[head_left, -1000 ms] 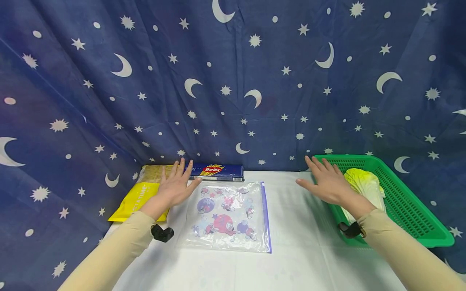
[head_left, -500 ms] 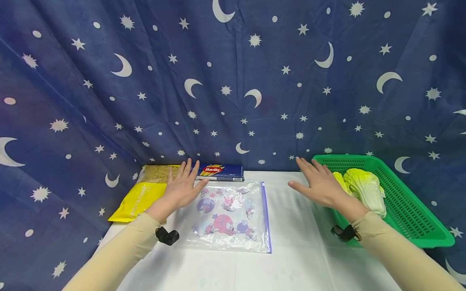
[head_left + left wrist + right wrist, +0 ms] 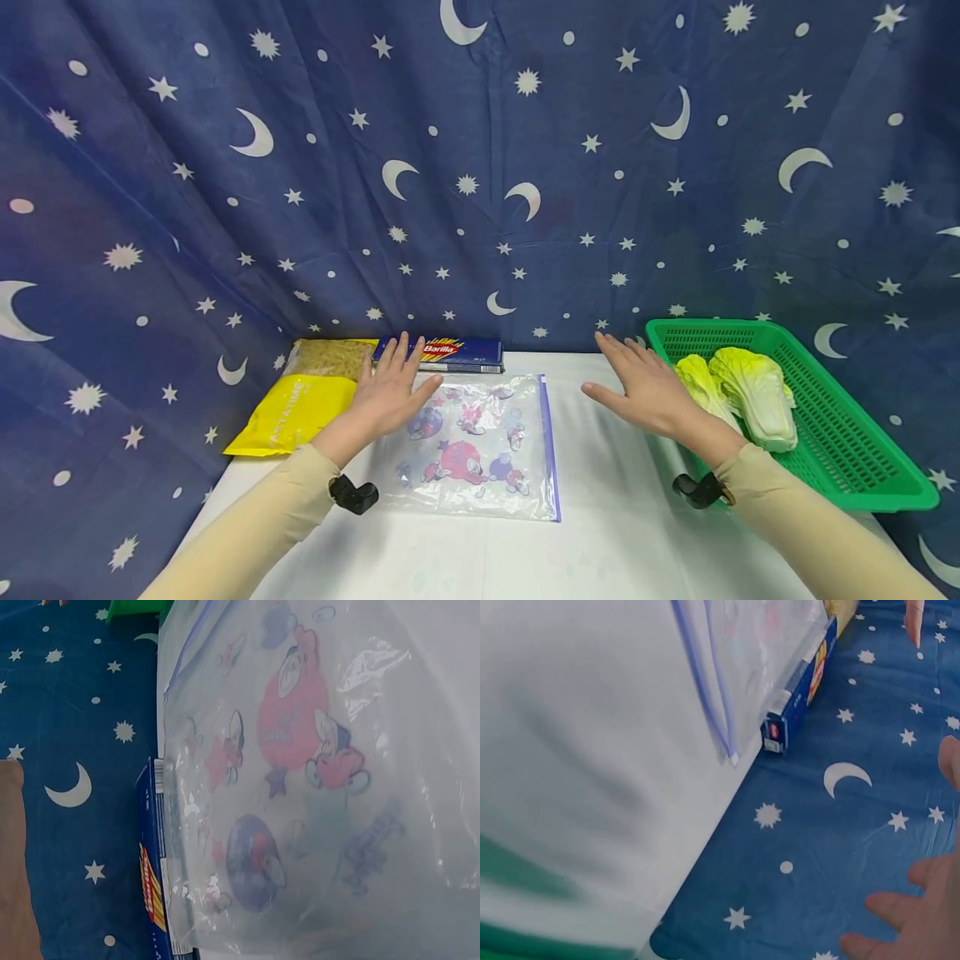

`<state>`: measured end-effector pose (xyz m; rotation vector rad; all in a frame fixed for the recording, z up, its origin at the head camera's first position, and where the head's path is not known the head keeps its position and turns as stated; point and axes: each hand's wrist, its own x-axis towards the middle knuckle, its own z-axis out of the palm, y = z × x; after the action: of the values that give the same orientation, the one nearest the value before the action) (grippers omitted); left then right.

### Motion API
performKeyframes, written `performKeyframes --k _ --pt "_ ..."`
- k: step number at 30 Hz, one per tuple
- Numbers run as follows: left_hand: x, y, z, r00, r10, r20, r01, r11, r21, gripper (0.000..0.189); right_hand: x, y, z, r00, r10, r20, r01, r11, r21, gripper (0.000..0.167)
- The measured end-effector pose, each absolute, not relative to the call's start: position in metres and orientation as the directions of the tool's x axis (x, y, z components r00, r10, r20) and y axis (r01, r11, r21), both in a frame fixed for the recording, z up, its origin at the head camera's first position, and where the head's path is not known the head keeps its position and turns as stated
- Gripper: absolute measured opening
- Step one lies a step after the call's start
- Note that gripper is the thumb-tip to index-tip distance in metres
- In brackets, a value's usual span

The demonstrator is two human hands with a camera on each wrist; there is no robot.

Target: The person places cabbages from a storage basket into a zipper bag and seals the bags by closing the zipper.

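Note:
With fingers spread, my left hand [image 3: 388, 400] hovers over the left edge of a clear zip bag [image 3: 480, 450] printed with pink and purple cartoon figures. The bag lies flat, its purple zip along the right side. My right hand [image 3: 648, 390], fingers straight and thumb out, is held in the air just left of a green basket [image 3: 862, 442]. Two heads of napa cabbage lie in that basket; one cabbage [image 3: 761, 404] shows well, the other cabbage [image 3: 701, 383] is partly behind my right hand and wrist. Neither hand holds anything.
A blue Barilla spaghetti box [image 3: 472, 354] lies at the back of the white table [image 3: 600, 533], against the starry curtain [image 3: 480, 167]. At the left is a yellow pasta bag [image 3: 307, 412] with a see-through upper part.
Both hands have moved inward, the left one rightward and the right one leftward, and slightly nearer me. More of both cabbages and of the pasta bag now shows. The objects have not moved.

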<state>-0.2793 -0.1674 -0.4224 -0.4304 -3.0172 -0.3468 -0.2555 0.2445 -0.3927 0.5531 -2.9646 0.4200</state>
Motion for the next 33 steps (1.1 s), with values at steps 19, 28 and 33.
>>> performKeyframes --k 19,28,33 --pt "-0.269 -0.136 -0.436 -0.934 0.341 0.103 0.357 0.9 0.25 0.084 -0.246 0.222 -0.419 -0.915 -0.356 0.191 -0.404 0.827 -0.391 0.086" --pt "-0.262 -0.115 -0.44 -0.927 0.362 0.094 0.374 0.888 0.266 0.083 -0.242 0.216 -0.434 -0.919 -0.33 0.214 -0.393 0.782 -0.483 0.075" --pt "-0.258 -0.104 -0.438 -0.932 0.355 0.069 0.36 0.891 0.276 0.083 -0.241 0.214 -0.44 -0.922 -0.324 0.21 -0.386 0.758 -0.525 0.071"
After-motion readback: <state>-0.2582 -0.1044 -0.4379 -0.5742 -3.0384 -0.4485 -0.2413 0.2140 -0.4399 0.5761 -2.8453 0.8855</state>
